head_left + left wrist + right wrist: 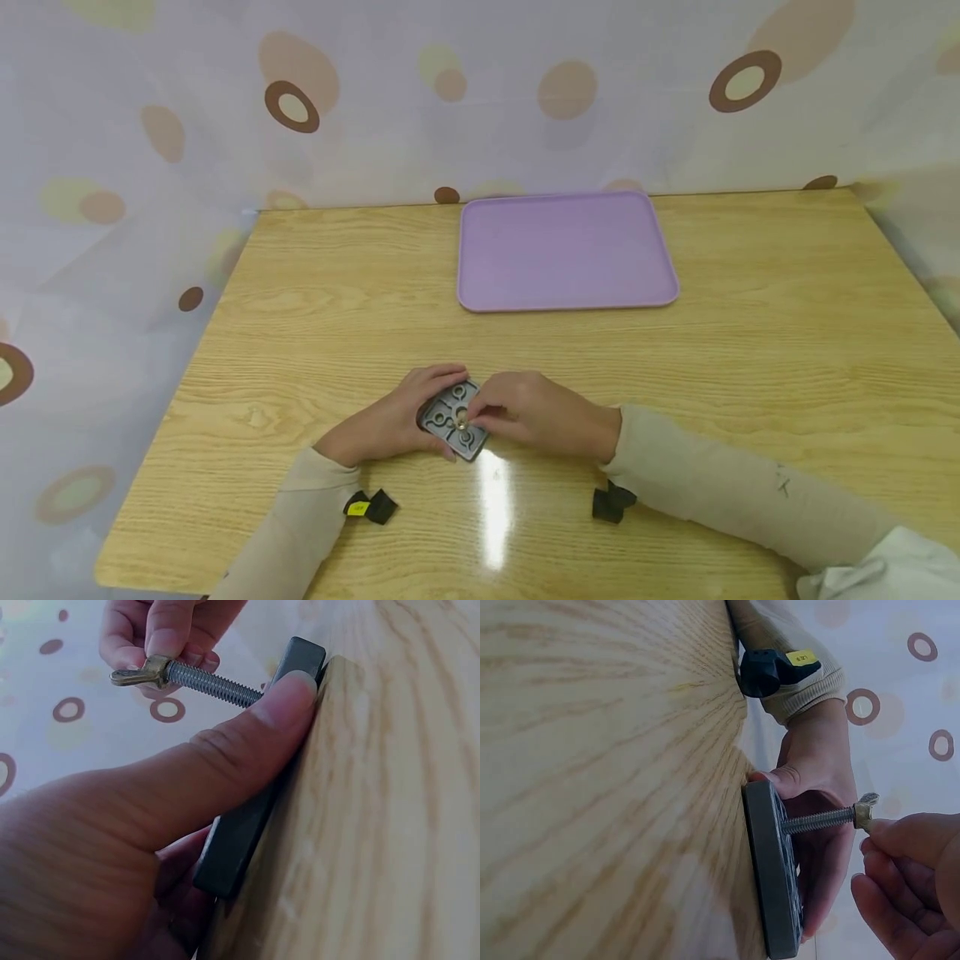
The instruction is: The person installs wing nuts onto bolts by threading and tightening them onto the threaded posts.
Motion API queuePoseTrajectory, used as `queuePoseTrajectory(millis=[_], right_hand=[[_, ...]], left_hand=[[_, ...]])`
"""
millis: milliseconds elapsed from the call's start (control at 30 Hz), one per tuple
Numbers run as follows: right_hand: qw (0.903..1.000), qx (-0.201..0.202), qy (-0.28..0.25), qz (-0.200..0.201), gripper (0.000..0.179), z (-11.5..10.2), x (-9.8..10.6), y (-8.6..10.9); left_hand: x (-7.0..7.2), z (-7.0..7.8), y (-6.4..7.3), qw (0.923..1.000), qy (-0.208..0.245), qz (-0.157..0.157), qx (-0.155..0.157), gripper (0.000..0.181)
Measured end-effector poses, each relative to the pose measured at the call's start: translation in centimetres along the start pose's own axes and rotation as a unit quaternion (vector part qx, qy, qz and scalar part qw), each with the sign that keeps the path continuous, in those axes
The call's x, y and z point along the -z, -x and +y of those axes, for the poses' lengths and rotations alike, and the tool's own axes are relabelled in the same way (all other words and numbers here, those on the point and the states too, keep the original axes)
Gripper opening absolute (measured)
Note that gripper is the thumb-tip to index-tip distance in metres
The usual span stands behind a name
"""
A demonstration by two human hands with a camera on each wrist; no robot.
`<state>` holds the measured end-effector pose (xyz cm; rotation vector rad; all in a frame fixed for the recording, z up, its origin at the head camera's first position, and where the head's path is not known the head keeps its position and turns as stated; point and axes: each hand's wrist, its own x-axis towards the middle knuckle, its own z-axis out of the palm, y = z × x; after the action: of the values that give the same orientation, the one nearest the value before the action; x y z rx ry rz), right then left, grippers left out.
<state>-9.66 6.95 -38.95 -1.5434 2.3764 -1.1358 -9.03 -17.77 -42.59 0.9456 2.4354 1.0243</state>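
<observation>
Your left hand (397, 423) had its grip closed round the edges of the grey metal plate (771, 870) on the counter (337, 333), probably to steady it, while your right hand (542, 415) pinched the brass-coloured wing nut (862, 817) on the projecting threaded rod (817, 821), likely for finer control.

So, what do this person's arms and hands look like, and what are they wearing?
The left hand and right hand are ungloved. The left sleeve and right sleeve are beige; the right bears a small dark mark. White cloth shows farther up that arm. Each cuff has a black attachment, the left one with a yellow label.
</observation>
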Motion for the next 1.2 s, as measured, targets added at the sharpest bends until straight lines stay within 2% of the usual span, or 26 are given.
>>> queuePoseTrajectory(millis=[233, 500, 800, 1067, 1200], right_hand=[[0.9999, -0.003, 0.003, -0.012, 0.01, -0.47, 0.04, 0.06], [0.9992, 0.025, 0.025, -0.02, 0.011, -0.49, 0.24, 0.07], [0.9994, 0.013, 0.017, -0.028, 0.01, -0.63, 0.55, 0.28], [0.9995, 0.019, 0.014, -0.018, 0.01, -0.44, 0.62, 0.35], [0.9995, 0.023, 0.001, -0.024, 0.011, -0.51, 0.4, 0.45]], left_hand=[[-0.01, 0.1, 0.13, 1.0, -0.002, 0.003, -0.006, 0.096], [-0.01, 0.1, 0.21, 1.0, 0.002, 0.0, -0.007, 0.096], [-0.1, 0.42, 0.05, 0.9999, -0.001, 0.0, -0.012, 0.096], [0.21, 0.46, -0.23, 1.0, -0.002, -0.003, -0.009, 0.096], [0.04, 0.5, 0.07, 1.0, 0.002, 0.0, -0.009, 0.096]])
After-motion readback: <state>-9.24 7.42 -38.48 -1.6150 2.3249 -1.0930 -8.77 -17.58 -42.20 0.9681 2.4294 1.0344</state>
